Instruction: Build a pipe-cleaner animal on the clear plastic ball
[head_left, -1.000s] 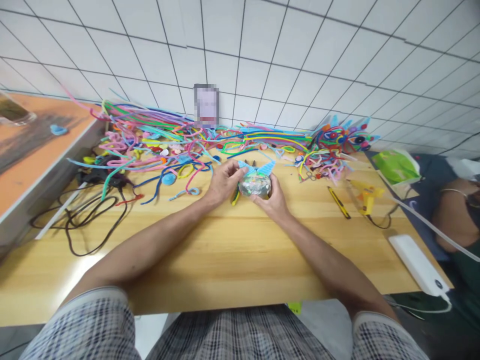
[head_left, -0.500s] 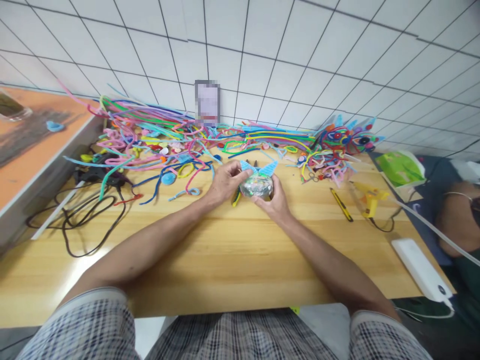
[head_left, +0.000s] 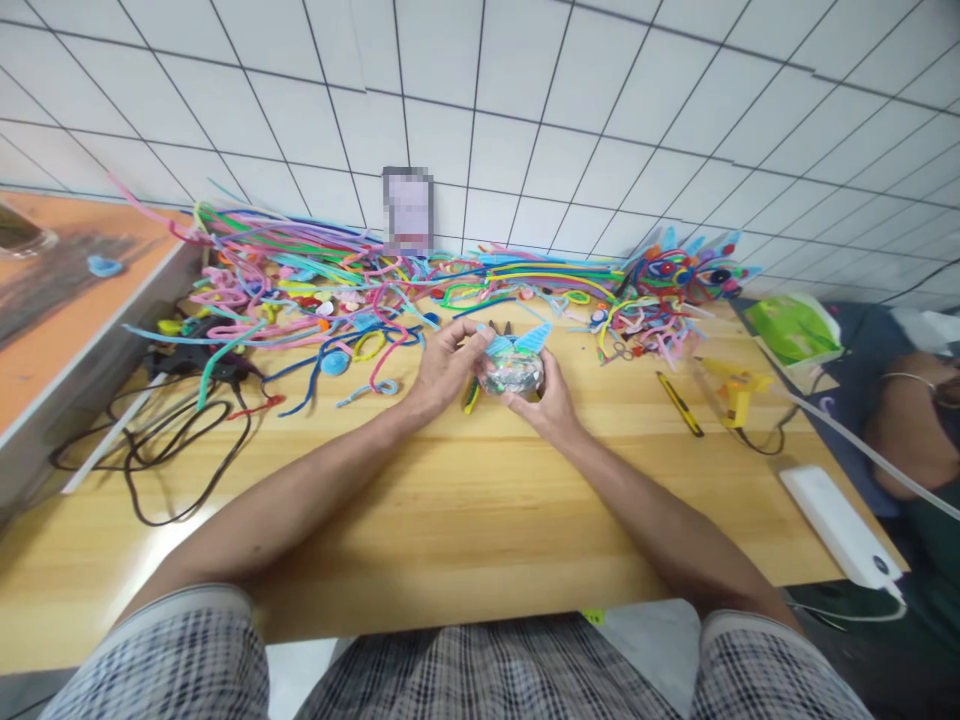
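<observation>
Auditor: Begin at the near side.

Assessor: The pale wooden worktop [head_left: 420, 530] carries a long white plastic power unit [head_left: 836, 525] with rounded corners, near its front right.

Auditor: Where is the workpiece, and how is the step best done?

Assessor: The rounded, shiny silver piece [head_left: 515, 373] sits between two bare hands, about the middle of the worktop. Two light-blue ribbed triangles [head_left: 535, 339] stand up at its far side. The step appears to be adjusting the left one. In my judgement, the right side wants steadying, with light pressure at the triangle's base rather than its tip; hard squeezing could crease the silver skin.

Auditor: Condition of the grip?

Assessor: Left hand [head_left: 445, 372]: thumb and forefinger drawn to a near pinch at the left triangle. Right hand [head_left: 551, 394]: half-curled round the piece's right side, thumb at the near edge; the fingers behind are partly hidden. Whether the piece touches the worktop, I cannot tell.

Auditor: And beyond?

Assessor: A yellow-and-black tool handle [head_left: 471, 402] shows just beside the piece. Well to the right lie a slim yellow-and-black utility knife [head_left: 679, 404] and a yellow plastic glue gun [head_left: 739, 397]. Furthest back, multicoloured fuzzy stems [head_left: 300, 240] lie heaped against a white tiled wall [head_left: 517, 130].
</observation>
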